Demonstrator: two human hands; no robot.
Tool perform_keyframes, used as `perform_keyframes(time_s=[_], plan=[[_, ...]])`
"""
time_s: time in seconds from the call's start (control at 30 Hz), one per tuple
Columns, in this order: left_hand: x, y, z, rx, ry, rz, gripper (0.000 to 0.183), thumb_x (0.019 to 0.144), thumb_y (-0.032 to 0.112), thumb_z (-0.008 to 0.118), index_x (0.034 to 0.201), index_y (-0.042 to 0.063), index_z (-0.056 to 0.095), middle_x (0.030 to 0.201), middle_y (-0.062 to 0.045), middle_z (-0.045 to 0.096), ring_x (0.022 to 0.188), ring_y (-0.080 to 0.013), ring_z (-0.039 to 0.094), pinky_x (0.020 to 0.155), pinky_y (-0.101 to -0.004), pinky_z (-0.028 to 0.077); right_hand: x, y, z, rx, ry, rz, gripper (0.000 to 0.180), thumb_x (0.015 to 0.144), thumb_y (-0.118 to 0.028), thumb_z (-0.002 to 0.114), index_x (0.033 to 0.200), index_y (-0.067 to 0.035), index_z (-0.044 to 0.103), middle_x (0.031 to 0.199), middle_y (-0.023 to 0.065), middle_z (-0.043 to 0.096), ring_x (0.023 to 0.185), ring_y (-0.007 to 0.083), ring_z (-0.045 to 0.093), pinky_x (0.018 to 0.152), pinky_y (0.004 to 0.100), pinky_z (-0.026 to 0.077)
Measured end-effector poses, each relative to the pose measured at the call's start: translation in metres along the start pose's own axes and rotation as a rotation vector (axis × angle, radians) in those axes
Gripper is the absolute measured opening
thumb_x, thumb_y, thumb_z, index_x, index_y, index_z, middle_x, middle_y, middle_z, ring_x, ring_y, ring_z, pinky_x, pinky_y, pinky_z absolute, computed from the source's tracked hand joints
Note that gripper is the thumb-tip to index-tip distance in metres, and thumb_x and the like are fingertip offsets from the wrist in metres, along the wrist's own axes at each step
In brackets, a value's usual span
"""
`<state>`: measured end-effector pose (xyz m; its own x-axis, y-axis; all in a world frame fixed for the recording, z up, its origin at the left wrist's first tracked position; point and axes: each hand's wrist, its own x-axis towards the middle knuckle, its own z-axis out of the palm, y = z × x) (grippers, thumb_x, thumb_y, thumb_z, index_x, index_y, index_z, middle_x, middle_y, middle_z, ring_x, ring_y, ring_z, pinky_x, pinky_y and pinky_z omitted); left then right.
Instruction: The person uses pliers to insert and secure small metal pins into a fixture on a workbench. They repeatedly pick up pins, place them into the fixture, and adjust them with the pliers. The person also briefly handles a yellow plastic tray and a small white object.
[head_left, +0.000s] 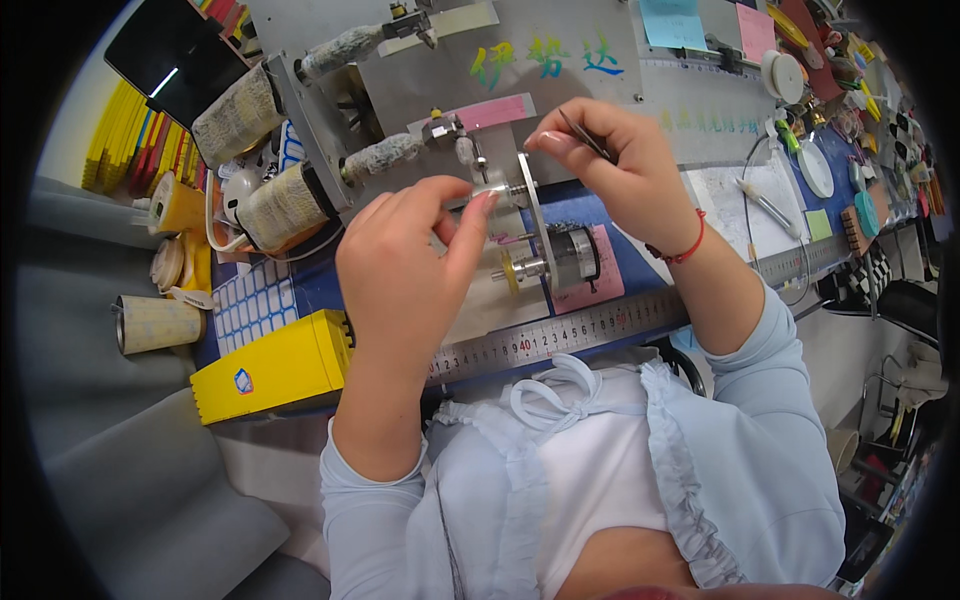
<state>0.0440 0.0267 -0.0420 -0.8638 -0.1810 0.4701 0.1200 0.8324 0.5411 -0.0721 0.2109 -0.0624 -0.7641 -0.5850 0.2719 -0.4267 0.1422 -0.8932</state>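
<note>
My left hand (409, 259) is at a small shiny metal roller (491, 189), its thumb and index fingertips at the near left side of it. Whether they grip it or only touch it is unclear. My right hand (611, 161) is raised by the top of an upright metal arm plate (536, 214), thumb and index finger brought together. A slim, dark pointed tool (581, 133), likely tweezers, is tucked in that hand. Below the roller, a metal shaft carries a yellowish disc (510, 271). A black and silver round knob (579, 255) sits on the plate's right side.
A steel ruler (555, 335) runs along the table's front edge. Left stand a yellow box (274, 367), a cup (157, 324) and fabric-wrapped machine parts (277, 214). Behind is a metal panel (420, 90) bearing writing. A craft knife-like pen (769, 208) lies on white paper at right.
</note>
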Motion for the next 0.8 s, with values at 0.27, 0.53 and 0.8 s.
perform_keyframes(time_s=[0.27,0.53,0.8], plan=[[-0.015,0.007,-0.02,-0.095,-0.442,0.383,0.011,0.07,0.006,0.077,0.073,0.011,0.068,0.063,-0.002,0.06,0.059,-0.0207,0.056,0.061,-0.034,0.044,0.002,0.026,0.002,0.15,0.05,0.0,0.015,0.098,-0.007,0.056,0.097,0.003,0.067,0.085,0.0039,0.068,0.082,0.0074,0.06,0.077,0.0239,0.048],[0.048,-0.009,-0.052,0.523,0.042,0.546,0.03,0.059,0.015,0.086,0.084,0.01,0.068,0.079,-0.004,0.064,0.099,-0.0261,0.06,0.101,-0.0446,0.038,0.002,0.032,0.006,0.367,-0.004,0.081,0.022,0.102,-0.02,0.055,0.094,-0.002,0.067,0.068,0.0004,0.057,0.061,0.0066,0.052,0.057,0.0258,0.044],[0.061,-0.035,-0.046,0.406,-0.046,0.542,0.033,0.057,0.014,0.085,0.085,0.007,0.07,0.077,-0.005,0.064,0.1,-0.0234,0.06,0.116,-0.0534,0.025,0.001,0.03,0.008,0.254,-0.031,0.064,0.021,0.099,-0.019,0.057,0.093,-0.002,0.068,0.069,0.0042,0.062,0.063,0.0092,0.055,0.062,0.0277,0.046]])
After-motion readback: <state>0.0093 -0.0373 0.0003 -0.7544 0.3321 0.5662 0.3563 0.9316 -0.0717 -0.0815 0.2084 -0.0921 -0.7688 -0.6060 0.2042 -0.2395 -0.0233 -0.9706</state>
